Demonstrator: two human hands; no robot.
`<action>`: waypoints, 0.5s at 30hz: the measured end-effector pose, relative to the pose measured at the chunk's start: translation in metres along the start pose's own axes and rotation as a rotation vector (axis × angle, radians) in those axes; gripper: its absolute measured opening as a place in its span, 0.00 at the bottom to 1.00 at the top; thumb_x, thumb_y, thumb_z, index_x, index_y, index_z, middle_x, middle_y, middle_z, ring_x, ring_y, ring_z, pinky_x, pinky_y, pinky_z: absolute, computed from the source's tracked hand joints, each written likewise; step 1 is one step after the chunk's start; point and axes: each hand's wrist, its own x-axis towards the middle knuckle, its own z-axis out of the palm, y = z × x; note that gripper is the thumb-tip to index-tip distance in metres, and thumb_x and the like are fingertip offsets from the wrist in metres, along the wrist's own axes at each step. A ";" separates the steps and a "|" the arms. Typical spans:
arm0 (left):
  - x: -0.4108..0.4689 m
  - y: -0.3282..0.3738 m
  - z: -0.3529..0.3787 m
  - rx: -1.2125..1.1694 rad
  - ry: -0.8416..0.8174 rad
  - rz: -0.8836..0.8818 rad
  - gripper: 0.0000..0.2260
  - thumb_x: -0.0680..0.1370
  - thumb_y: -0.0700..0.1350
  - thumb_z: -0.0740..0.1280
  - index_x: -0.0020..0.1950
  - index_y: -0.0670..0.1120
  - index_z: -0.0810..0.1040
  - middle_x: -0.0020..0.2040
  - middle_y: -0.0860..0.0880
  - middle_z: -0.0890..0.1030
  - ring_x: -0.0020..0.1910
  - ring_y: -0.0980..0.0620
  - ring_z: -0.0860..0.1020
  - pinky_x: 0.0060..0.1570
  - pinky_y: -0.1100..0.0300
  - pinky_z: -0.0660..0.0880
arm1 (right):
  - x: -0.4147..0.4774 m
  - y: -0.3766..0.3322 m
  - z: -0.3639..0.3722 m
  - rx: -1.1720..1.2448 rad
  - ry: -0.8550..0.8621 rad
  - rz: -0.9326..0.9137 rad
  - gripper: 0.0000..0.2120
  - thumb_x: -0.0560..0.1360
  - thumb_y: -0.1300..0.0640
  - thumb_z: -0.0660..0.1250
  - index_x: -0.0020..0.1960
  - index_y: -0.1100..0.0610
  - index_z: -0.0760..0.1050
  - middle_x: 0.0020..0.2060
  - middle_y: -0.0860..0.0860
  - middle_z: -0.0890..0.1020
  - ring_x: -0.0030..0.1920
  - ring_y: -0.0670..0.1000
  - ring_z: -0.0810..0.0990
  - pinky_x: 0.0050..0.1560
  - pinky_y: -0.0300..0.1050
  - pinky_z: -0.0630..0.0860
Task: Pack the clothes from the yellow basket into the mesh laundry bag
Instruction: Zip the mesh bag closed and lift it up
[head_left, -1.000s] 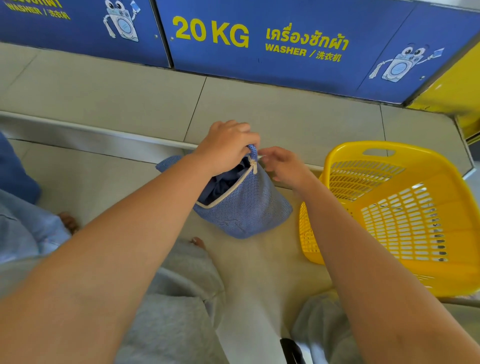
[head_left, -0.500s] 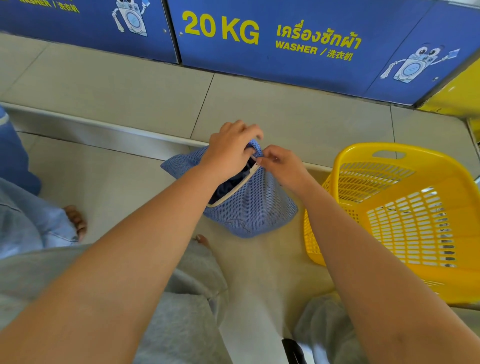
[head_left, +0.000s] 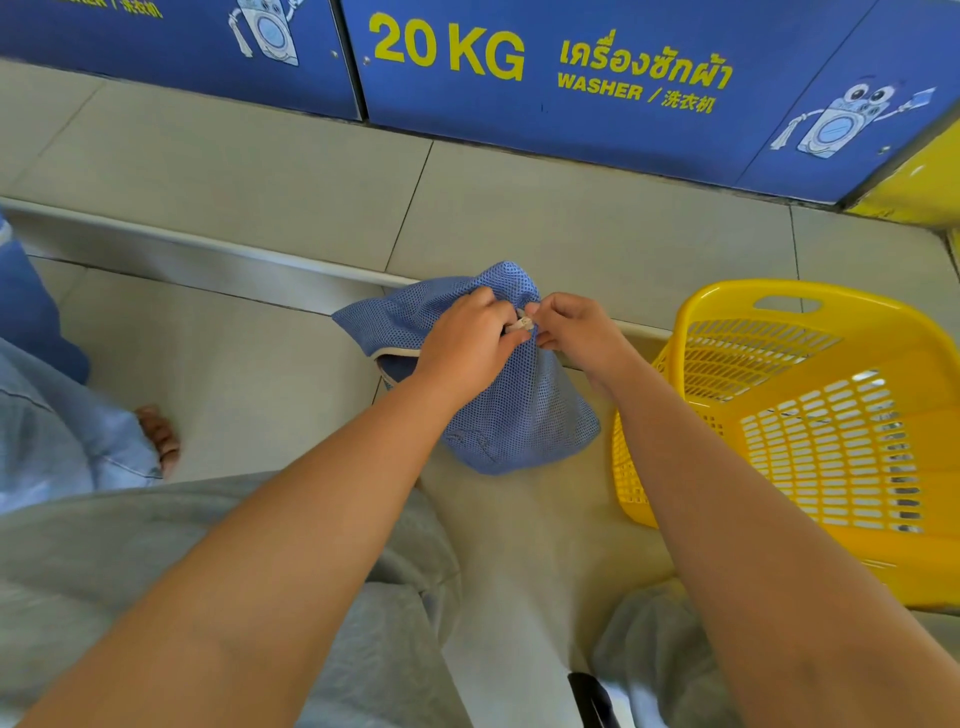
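Observation:
The blue mesh laundry bag (head_left: 519, 415) sits bulging on the tiled floor, dark clothes inside barely showing through the mesh. My left hand (head_left: 467, 343) grips the bag's top by its cream zipper edge. My right hand (head_left: 571, 325) pinches the small white zipper pull (head_left: 522, 326) right beside my left fingers. The yellow plastic basket (head_left: 810, 415) stands just right of the bag, its slotted walls and floor showing no clothes inside.
Blue washer panels (head_left: 571, 78) marked 20 KG line the back, above a raised tiled step with a metal edge (head_left: 208, 244). Another person's jeans leg and bare foot (head_left: 156, 436) are at the left. My grey-trousered knees fill the foreground.
My right hand moved in and took hold of the zipper pull. The bag's mouth, gaping with dark clothes visible before, is now mostly drawn together under my hands.

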 end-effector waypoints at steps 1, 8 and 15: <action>0.000 0.000 -0.001 -0.034 -0.005 -0.008 0.10 0.78 0.53 0.65 0.44 0.46 0.77 0.44 0.49 0.73 0.45 0.49 0.74 0.38 0.57 0.66 | 0.000 0.001 -0.001 0.001 -0.002 0.005 0.14 0.79 0.55 0.65 0.35 0.54 0.73 0.32 0.48 0.77 0.35 0.45 0.74 0.40 0.37 0.73; 0.004 0.004 -0.009 -0.065 -0.004 -0.011 0.11 0.79 0.52 0.63 0.39 0.48 0.68 0.40 0.50 0.72 0.40 0.49 0.72 0.36 0.55 0.67 | 0.005 0.000 0.000 -0.067 0.059 0.002 0.15 0.79 0.54 0.64 0.34 0.53 0.70 0.31 0.50 0.73 0.35 0.50 0.71 0.40 0.46 0.70; -0.001 0.004 -0.014 0.208 0.029 0.012 0.09 0.79 0.50 0.60 0.44 0.47 0.74 0.45 0.47 0.73 0.48 0.43 0.71 0.43 0.52 0.63 | 0.013 -0.004 -0.014 -0.428 0.389 0.105 0.10 0.80 0.54 0.59 0.41 0.56 0.72 0.41 0.56 0.76 0.45 0.56 0.74 0.42 0.45 0.65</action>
